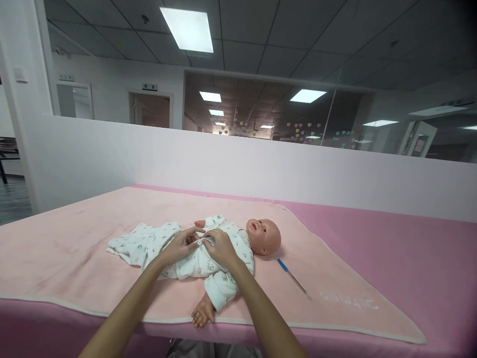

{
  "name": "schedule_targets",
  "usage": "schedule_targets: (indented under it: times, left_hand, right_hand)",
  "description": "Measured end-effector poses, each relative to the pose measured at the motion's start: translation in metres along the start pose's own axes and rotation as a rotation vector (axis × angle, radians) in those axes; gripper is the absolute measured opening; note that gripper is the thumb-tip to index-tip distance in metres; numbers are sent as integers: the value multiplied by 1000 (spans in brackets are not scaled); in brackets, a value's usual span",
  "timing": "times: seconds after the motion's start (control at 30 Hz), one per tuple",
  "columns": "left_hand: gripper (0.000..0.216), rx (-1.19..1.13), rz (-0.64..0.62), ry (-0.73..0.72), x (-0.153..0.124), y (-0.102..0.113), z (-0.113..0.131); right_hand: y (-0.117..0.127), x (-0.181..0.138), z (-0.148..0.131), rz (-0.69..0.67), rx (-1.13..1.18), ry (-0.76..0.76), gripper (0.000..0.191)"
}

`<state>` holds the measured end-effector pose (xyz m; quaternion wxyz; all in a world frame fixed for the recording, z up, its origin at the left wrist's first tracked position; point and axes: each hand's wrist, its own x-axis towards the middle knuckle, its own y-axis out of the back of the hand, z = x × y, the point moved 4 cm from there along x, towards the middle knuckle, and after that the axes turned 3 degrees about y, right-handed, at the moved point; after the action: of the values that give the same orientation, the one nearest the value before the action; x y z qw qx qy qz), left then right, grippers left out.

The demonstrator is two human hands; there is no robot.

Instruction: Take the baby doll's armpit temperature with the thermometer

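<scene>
A baby doll (265, 235) lies on its back, head to the right, in a white patterned top (194, 266) and matching trousers (139, 241). Over the doll's belly, my left hand (182, 244) is closed with its fingertips on the front of the top. Close beside it, my right hand (220, 246) pinches the cloth of the same top, and the two hands almost meet. Exactly what lies between the fingertips is partly hidden. One doll hand (203, 312) sticks out of its sleeve toward the near edge.
A peach blanket (82, 238) with a pale border covers much of the pink padded table (410, 258). Right of the doll's head lies a thin thermometer-like stick (294, 279) with a blue end. Behind the table stands a low white wall (223, 159) with glass above.
</scene>
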<state>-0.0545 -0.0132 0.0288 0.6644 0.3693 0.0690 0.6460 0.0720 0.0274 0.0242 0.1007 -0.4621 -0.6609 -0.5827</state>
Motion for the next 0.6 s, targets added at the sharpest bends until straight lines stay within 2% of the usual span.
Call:
schedule_targets:
  times: [0.17,0.37,0.5,0.6]
  left_hand:
    - [31,-60,-17,29,3,-1,-4]
    - [16,-101,40,36,3,2,-4]
    - [19,-40,-19,39,2,0,0]
    - [22,-23,-3,63,1,-1,-1]
  right_hand:
    - [0,0,0,-7,11,-9,13]
    - [2,-1,-2,18,15,0,13]
    - [3,-2,-3,18,0,0,13]
    - [2,-2,-2,9,-12,-3,14]
